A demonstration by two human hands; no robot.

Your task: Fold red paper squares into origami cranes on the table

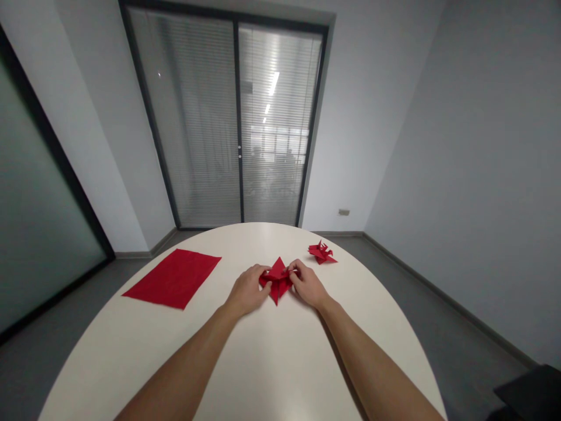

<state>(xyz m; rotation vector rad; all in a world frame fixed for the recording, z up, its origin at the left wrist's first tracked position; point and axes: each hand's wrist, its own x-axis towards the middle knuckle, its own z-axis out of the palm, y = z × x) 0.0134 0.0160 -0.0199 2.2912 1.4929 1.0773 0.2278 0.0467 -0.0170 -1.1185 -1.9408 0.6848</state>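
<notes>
A red folded-paper figure (pixel 277 279) with pointed corners lies on the white table between my hands. One point faces away from me, another toward me. My left hand (pixel 250 287) grips its left side, with the thumb in front and the fingers behind. At the right side, my right hand (pixel 307 283) pinches a small part of the paper between thumb and fingers. The fingers cover both side ends of the figure, so their exact folds are hidden.
A flat red sheet (pixel 175 278) lies on the left of the round white table (pixel 263 351). Several red folded-paper pieces (pixel 322 252) sit in a cluster at the back right. Beyond the table stands a glass partition with blinds (pixel 197 128). A dark object (pixel 530 392) is at the lower right.
</notes>
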